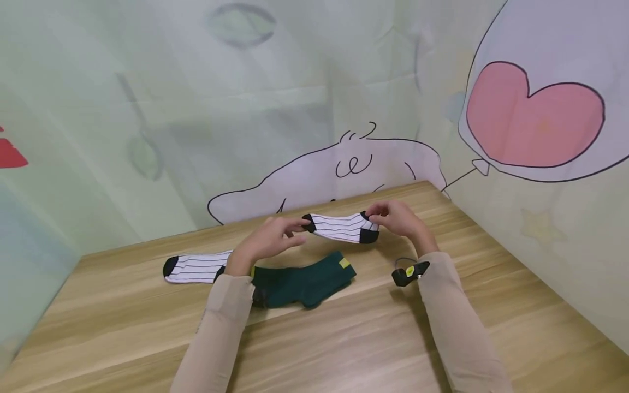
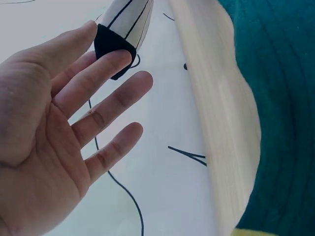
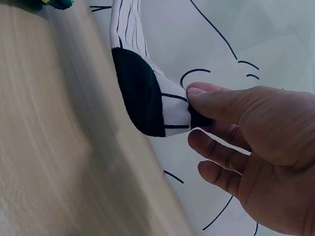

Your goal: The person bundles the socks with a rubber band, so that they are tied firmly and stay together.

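A white sock [image 1: 339,226] with thin black stripes and black toe, heel and cuff is stretched between both hands above the far part of the table. My left hand [image 1: 267,240] pinches its black toe end [image 2: 110,43], the other fingers spread loosely. At the opposite end, my right hand [image 1: 399,218] pinches the black cuff between thumb and index finger, just past the black heel [image 3: 140,93]. Below the left hand lies a dark green pair of socks [image 1: 300,284] with a yellow label. Another striped white sock [image 1: 196,267] lies left, partly hidden by the left forearm.
The wooden table [image 1: 344,349] meets a printed fabric wall [image 1: 275,136] at its back and right edges. A small black device [image 1: 403,277] with a yellow mark is at the right wrist.
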Motion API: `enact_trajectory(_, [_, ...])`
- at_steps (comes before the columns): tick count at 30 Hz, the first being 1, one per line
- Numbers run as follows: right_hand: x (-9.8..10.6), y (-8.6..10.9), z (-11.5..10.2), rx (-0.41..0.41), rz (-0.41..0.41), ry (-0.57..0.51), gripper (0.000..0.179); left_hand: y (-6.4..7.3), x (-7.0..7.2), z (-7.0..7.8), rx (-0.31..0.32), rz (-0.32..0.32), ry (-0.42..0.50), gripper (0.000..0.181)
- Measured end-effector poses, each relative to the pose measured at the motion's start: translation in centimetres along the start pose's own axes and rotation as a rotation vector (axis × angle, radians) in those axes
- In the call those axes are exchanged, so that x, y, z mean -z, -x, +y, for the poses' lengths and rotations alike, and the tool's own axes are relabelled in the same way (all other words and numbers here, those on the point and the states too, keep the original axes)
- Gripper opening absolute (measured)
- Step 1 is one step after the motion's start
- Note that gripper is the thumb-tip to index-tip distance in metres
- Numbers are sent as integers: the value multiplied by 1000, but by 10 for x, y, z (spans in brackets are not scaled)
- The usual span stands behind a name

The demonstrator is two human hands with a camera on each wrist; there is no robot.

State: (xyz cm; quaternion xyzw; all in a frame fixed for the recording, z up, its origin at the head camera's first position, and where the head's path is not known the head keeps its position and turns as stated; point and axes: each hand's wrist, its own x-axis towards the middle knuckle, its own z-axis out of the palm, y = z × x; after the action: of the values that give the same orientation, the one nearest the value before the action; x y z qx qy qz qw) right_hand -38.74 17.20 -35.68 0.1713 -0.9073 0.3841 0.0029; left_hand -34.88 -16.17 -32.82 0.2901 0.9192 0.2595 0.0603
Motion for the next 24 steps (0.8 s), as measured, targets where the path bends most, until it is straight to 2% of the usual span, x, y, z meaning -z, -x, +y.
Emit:
enact_trajectory(4, [5, 0, -3, 24, 2, -6, 13, 2, 3, 2, -1, -5, 2, 50])
enact_trajectory(12, [10, 2, -16, 53, -60, 4, 16, 13, 7, -3, 5, -37, 30, 51])
enact_trajectory(18, [13, -1, -23, 120, -109, 31, 24, 21, 12, -8, -11, -32, 42, 49])
enact_trajectory(24, [16, -1, -25, 153, -115, 15, 33, 23, 15, -10, -5, -39, 42, 51])
